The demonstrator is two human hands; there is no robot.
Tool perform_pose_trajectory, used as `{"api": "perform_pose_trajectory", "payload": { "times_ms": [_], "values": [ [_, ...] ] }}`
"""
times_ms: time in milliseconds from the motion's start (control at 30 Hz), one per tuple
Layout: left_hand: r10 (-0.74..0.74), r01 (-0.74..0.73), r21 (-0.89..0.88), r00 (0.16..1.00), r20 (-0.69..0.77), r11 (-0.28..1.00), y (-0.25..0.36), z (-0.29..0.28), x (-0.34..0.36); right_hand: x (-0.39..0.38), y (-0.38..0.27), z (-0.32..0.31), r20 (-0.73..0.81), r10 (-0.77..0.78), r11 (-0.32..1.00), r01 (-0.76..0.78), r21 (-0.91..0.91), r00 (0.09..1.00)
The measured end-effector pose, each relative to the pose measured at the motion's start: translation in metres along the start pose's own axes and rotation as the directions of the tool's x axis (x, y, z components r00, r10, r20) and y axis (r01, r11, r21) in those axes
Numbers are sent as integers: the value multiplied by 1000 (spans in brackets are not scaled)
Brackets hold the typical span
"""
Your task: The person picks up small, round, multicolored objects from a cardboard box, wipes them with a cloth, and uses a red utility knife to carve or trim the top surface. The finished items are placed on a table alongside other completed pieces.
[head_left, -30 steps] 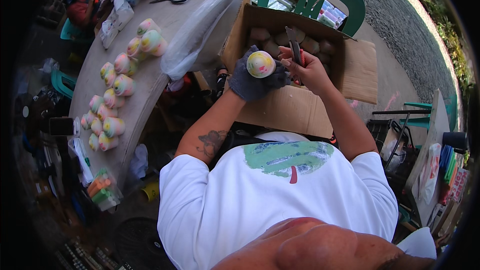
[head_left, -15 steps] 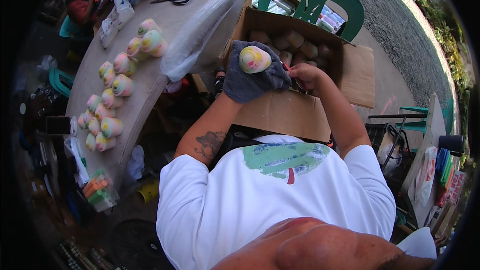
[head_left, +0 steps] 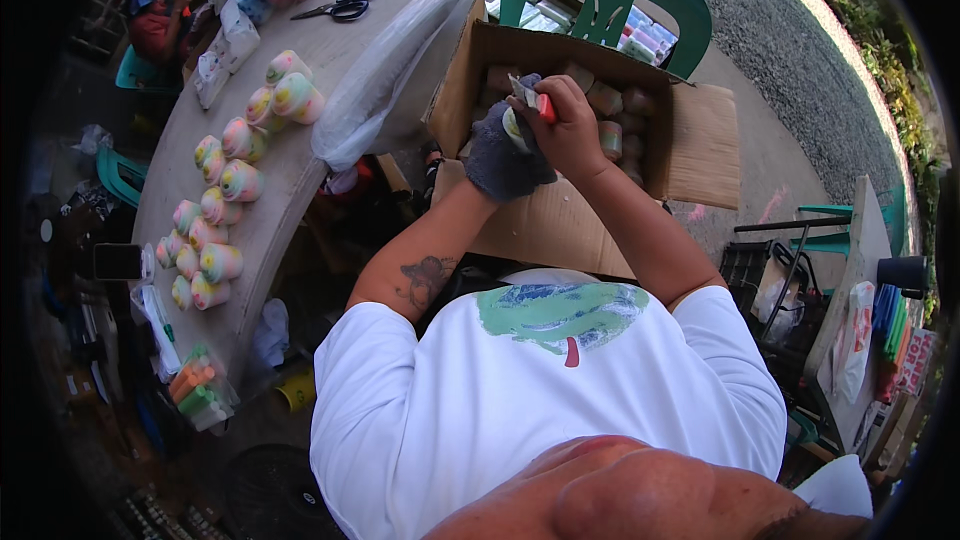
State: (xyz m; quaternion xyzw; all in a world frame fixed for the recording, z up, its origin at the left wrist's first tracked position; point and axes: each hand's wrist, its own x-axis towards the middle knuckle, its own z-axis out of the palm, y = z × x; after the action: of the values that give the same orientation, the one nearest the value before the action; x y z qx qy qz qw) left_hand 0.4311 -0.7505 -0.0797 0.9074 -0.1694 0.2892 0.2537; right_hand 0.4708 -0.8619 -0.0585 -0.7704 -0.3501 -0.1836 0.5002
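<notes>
White shirt cloth [head_left: 580,405] lies closest to you, and past it the cardboard box [head_left: 545,230] folds its near flap out your way. Your left hand [head_left: 505,158], covered in grey cloth, is curled around a pale yellowish piece [head_left: 513,127] over the box's near left corner — only a sliver of it shows. Your right hand [head_left: 568,130] grips a red-handled tool [head_left: 545,108], its blade end close by the piece; whether the two touch, you cannot tell.

Beyond your hands, duller rounded pieces [head_left: 606,98] lie heaped toward the box's far and right walls. Multicoloured pieces [head_left: 242,181] form a loose line down the grey table [head_left: 287,175] on your left, reaching its near end. Clear plastic [head_left: 365,90] lies along the table's right edge — with black-handled scissors [head_left: 335,10] farther up. Past the box's far edge stands a green chair [head_left: 690,15].
</notes>
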Motion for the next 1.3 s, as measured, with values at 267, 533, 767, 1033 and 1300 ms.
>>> {"api": "perform_pose_trajectory", "payload": {
  "times_ms": [267,533,767,1033,1300],
  "values": [
    [-74,63,-236,997,-36,970,-12,-23,-5,4,85,-39,217,635,758,-545,-358,741],
    [-30,73,-130,951,309,989,-44,5,-33,15,-3,-28,589,161,972,-231,45,792],
    [-34,122,-402,975,219,908,-58,18,-36,43,-12,-18,710,243,963,-253,-94,661],
    [-281,343,-825,931,234,450,-67,33,-62,131,-9,29,654,391,350,-762,545,648],
    [-226,188,-684,973,35,705,-53,-11,-48,187,-44,208,513,-11,992,-57,116,858]
  ]
}}
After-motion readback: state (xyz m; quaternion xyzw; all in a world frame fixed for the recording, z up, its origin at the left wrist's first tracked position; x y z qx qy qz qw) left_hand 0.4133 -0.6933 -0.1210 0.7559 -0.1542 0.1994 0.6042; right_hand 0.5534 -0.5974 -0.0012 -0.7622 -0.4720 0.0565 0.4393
